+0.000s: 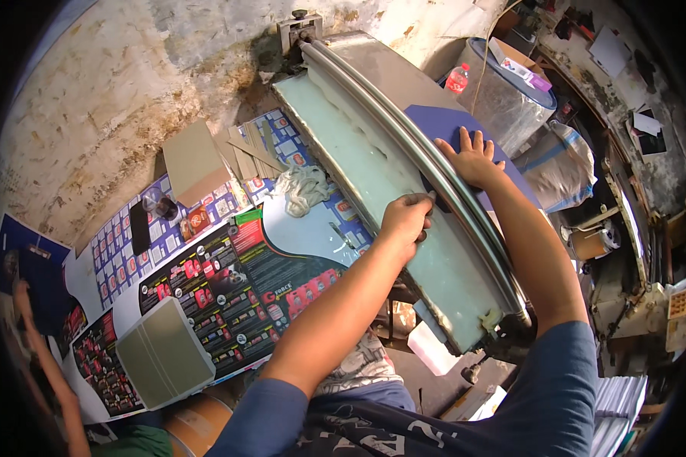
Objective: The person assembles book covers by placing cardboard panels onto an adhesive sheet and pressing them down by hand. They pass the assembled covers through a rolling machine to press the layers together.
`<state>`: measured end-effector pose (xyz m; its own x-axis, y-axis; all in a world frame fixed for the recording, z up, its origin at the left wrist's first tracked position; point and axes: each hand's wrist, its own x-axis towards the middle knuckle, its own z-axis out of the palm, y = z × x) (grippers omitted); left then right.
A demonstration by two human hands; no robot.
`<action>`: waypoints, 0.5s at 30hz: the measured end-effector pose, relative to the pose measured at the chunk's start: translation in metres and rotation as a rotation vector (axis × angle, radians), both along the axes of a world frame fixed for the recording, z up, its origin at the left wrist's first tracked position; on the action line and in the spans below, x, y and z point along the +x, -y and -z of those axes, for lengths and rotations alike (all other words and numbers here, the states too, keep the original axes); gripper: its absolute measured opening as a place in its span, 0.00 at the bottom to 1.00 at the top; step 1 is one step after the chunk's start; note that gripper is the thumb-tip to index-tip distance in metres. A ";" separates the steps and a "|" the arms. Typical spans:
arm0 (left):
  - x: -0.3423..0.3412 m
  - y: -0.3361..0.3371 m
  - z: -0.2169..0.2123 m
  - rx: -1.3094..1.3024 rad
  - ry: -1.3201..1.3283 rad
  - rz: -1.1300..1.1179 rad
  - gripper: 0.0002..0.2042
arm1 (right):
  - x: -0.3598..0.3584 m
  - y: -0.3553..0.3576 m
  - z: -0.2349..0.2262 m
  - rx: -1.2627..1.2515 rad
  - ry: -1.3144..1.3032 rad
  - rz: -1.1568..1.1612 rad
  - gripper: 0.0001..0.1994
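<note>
Head view shows the blue sheet [442, 126] at one o'clock, lying on the roller machine [404, 152]. It looks thin, light and bendy. The right hand [474, 158] presses flat, fingers spread. The left hand [405, 217] pinches its near edge, a good place to hold.

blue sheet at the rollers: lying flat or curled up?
Flat. The blue sheet lies spread on the machine bed behind the rollers, right hand pressed on it.

from my feed the scene is brightly daylit, strongest past my hands on the pale wall [129, 84]; soft shadows fall below my forearms. fisheye bends the edges, dark vignette rims the corners, slight blur there.
</note>
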<state>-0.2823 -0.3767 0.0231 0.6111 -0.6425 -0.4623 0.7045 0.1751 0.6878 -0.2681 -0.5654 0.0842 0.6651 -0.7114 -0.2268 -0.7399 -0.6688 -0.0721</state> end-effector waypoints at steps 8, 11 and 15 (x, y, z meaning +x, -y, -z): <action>0.008 0.000 0.002 -0.039 -0.081 0.047 0.08 | 0.000 -0.005 -0.004 0.014 -0.001 0.019 0.51; 0.009 0.000 0.002 -0.059 -0.105 0.058 0.10 | 0.000 -0.004 -0.004 0.013 -0.001 0.016 0.51; 0.013 0.000 0.001 -0.066 -0.090 0.058 0.10 | 0.003 -0.004 -0.006 0.025 -0.026 0.007 0.51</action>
<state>-0.2695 -0.3766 0.0217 0.5301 -0.7062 -0.4693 0.7732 0.1755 0.6094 -0.2650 -0.5610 0.0900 0.6537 -0.7101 -0.2616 -0.7466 -0.6616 -0.0696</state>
